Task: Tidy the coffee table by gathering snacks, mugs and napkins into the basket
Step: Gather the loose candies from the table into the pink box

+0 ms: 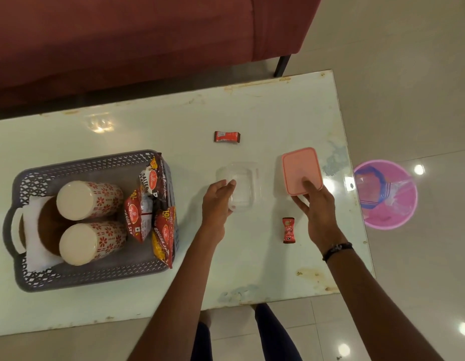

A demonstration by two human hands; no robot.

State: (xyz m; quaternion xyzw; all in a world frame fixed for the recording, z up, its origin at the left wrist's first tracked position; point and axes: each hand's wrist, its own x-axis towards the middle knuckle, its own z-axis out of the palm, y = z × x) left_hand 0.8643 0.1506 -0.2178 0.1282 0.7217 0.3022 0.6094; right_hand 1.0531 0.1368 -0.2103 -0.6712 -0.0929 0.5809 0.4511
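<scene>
A grey lattice basket [28,277] sits at the table's left, holding two floral mugs [89,200] on their sides, a white napkin [38,259] and several red snack packets [137,217]. My left hand [217,204] grips the near-left side of a clear plastic box [243,187] in the middle. My right hand [316,204] holds the near edge of the pink lid [299,165], thumb on top. One red candy [227,137] lies farther back, another [288,229] stands near my right wrist.
The pale glass table [252,269] ends close on the right. A pink bin [386,194] with a liner stands on the floor beyond that edge. A maroon sofa [122,35] runs along the far side.
</scene>
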